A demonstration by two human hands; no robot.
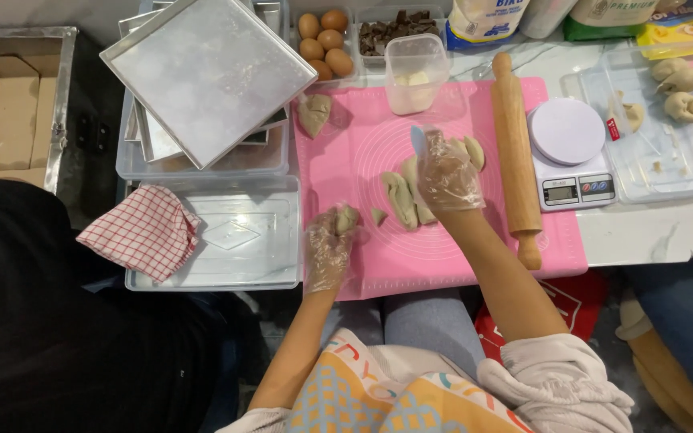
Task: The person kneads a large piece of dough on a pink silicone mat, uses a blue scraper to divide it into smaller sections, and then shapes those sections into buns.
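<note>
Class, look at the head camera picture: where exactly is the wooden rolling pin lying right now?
The rolling pin lies lengthwise along the right edge of the pink mat, between the right hand and the kitchen scale.

The baking mat [515, 248] is pink with thin white circles. Left of the mat lies a cloth [144, 229] in red and white checks. On the mat, the dough pieces [401, 199] are pale beige. Behind the mat, the eggs [324, 42] are brown.

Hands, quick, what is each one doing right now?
Left hand: closed around a dough piece.
Right hand: holding a blue scraper over the dough strips on the pink mat.
</note>
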